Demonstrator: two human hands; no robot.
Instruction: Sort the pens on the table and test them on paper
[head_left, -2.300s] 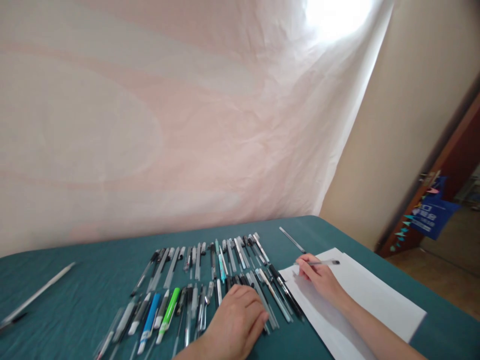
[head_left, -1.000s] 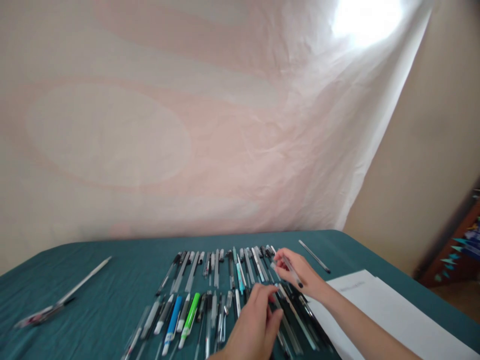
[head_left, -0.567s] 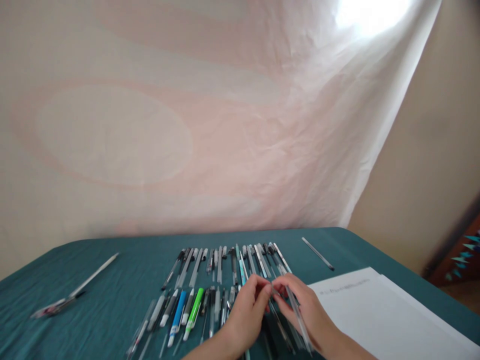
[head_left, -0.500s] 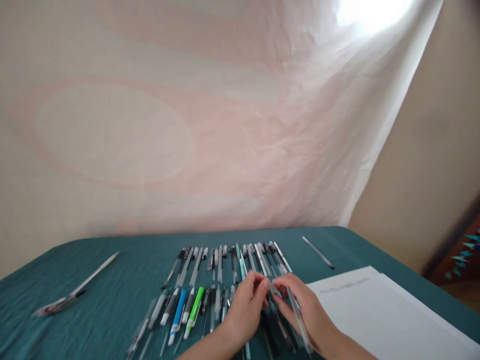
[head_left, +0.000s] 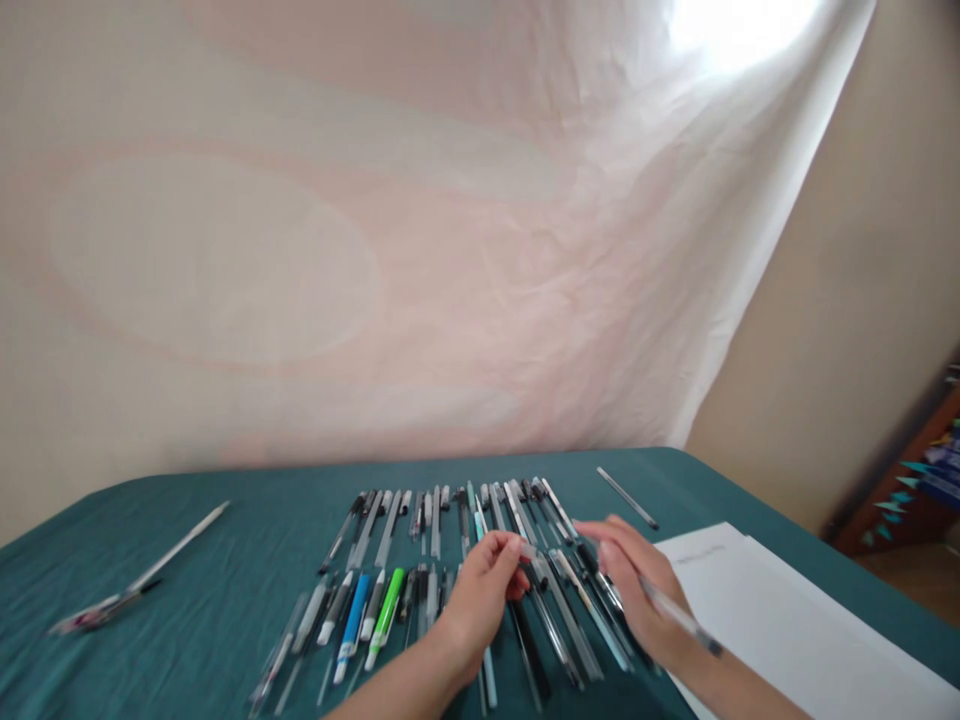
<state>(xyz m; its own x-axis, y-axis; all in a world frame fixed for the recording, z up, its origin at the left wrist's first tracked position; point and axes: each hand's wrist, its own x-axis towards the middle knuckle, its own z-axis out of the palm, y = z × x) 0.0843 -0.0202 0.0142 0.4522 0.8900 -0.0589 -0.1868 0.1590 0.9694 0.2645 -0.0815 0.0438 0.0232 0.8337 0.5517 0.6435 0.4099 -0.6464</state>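
Note:
My left hand [head_left: 487, 585] is closed in a pinch over the lower row of pens, with a small clear pen cap [head_left: 528, 551] sticking out past the fingertips. To its right, my right hand [head_left: 637, 575] grips a clear-barrelled pen [head_left: 679, 612], whose dark end points back over the wrist toward the paper. Under and between both hands lie several pens, among them a black one [head_left: 529, 650] and a pale blue-grey one [head_left: 600, 620]. Left of my left hand are a green highlighter [head_left: 385, 615] and a blue marker [head_left: 352, 625].
An upper row of pens [head_left: 390, 525] lies behind. White paper sheets [head_left: 780, 620] with a short scribble lie at the right. A lone pen [head_left: 628, 498] rests at the back right. At the left, a long white pen [head_left: 180, 545] touches a blurred bundle [head_left: 97, 610] on the green cloth.
My hands have separated. The right one moved right and turned, carrying the pen toward the paper, while the small cap stayed in my left fingers. The view shifted slightly.

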